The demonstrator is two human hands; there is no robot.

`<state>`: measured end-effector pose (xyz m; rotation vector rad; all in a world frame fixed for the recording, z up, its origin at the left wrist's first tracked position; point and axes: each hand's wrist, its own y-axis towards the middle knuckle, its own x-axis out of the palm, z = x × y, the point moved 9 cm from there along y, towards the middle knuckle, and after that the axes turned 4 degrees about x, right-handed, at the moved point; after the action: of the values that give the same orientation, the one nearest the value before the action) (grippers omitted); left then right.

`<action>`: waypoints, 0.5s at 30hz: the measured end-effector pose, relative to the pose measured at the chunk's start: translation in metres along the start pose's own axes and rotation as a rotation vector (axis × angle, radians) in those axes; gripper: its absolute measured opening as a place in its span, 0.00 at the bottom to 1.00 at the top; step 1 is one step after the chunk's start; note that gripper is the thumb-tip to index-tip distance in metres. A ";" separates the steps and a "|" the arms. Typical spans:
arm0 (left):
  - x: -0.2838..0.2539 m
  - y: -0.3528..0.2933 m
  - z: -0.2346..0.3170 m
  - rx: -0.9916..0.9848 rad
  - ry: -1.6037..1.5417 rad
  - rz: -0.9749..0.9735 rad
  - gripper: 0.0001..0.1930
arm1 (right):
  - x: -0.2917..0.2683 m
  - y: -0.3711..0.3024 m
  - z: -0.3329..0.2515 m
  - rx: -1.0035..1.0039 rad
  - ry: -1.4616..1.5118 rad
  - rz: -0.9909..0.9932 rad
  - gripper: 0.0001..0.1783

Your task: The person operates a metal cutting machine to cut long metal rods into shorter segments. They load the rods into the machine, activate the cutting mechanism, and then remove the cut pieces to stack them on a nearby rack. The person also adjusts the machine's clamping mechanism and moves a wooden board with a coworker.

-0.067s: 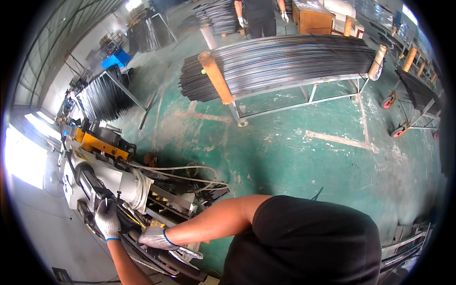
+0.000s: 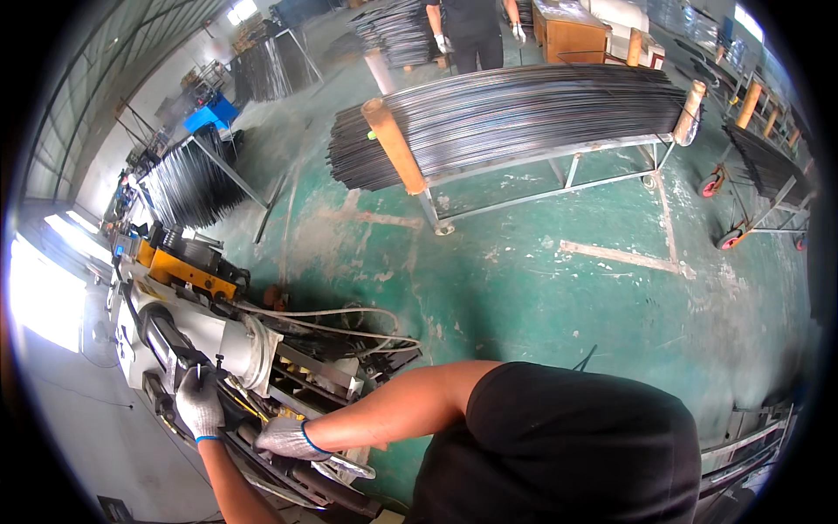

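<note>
Both my hands wear whitish knit gloves with blue cuffs and are at a white and yellow machine (image 2: 196, 327) on the left. My left hand (image 2: 200, 403) is closed at the black end of the machine's head, its fingertips together around something thin and small that I cannot make out. Nearer and to the right, my right hand (image 2: 292, 438) reaches down among the machine's dark bars. Its fingers are curled, and what they grip is hidden. A thick black tube (image 2: 336, 489) runs below this hand.
Pale hoses (image 2: 349, 311) loop beside the machine. Beyond stands a metal rack (image 2: 524, 183) with orange posts, loaded with long dark rods (image 2: 524, 109). Behind it is another person (image 2: 476, 31) in dark clothes and gloves. A wheeled cart (image 2: 768, 210) is at the right.
</note>
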<state>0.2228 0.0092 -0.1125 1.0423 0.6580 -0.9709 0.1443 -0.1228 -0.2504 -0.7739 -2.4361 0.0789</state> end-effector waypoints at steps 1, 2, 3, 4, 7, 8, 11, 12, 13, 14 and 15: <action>0.002 -0.001 0.001 0.014 0.031 -0.013 0.05 | 0.001 -0.003 -0.003 0.000 0.013 0.010 0.19; 0.003 -0.002 0.002 0.027 0.063 -0.026 0.05 | 0.000 -0.007 -0.004 0.011 0.022 0.001 0.19; 0.004 -0.002 -0.002 -0.001 0.093 -0.034 0.07 | -0.002 -0.013 -0.007 0.023 0.032 -0.007 0.19; 0.003 -0.001 -0.001 0.012 0.120 -0.013 0.07 | -0.003 -0.020 -0.012 0.032 0.045 -0.015 0.19; 0.004 -0.001 0.003 0.038 0.189 0.020 0.09 | -0.004 -0.008 -0.002 0.038 0.004 -0.004 0.16; 0.004 0.000 0.004 0.039 0.203 0.011 0.09 | -0.004 -0.006 0.000 0.050 -0.001 0.006 0.16; 0.002 -0.002 0.001 0.047 0.192 0.037 0.09 | -0.002 -0.009 -0.002 0.043 -0.004 -0.034 0.15; 0.002 -0.003 -0.002 0.050 0.179 0.054 0.09 | -0.001 -0.009 0.000 0.074 0.001 -0.022 0.14; 0.004 -0.003 -0.003 0.031 0.105 0.039 0.08 | -0.002 -0.010 0.000 0.105 0.008 -0.009 0.14; 0.003 -0.004 -0.004 0.015 0.119 0.037 0.08 | -0.002 -0.013 0.000 0.136 0.014 0.004 0.14; 0.003 -0.007 -0.003 -0.001 0.133 0.034 0.08 | 0.000 -0.020 -0.006 0.084 0.032 -0.023 0.15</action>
<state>0.2180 0.0099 -0.1189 1.1206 0.7481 -0.8768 0.1378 -0.1402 -0.2411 -0.7047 -2.3950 0.1572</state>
